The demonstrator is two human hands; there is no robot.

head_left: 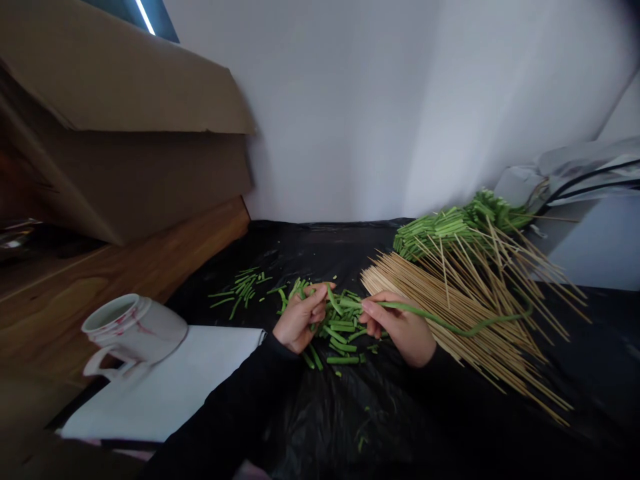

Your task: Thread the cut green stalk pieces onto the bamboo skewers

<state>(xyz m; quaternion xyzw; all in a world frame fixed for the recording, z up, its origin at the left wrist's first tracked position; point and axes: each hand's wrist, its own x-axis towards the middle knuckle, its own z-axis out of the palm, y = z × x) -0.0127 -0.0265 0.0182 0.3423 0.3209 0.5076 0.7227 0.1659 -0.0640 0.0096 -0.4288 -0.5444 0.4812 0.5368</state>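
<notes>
Between finger and thumb, my right hand [403, 328] pinches a long green bean [450, 325], whose far end trails to the right over the wooden skewers [480, 340]. My left hand [301, 319] is closed on a green piece at the bean's near end; whether that piece is joined to the long bean is unclear. Below and between both hands lies a heap of short cut green pieces [343, 340]. Farther left is a small group of thinner green pieces [245, 287].
A bundle of green skewered pieces [440, 230] lies behind the skewers. At left, a white mug [160, 330] stands on a white pad [200, 373], near a large cardboard box [165, 180]. Black plastic sheet [310, 413] covers the surface. A bag with cables [585, 167] is at right.
</notes>
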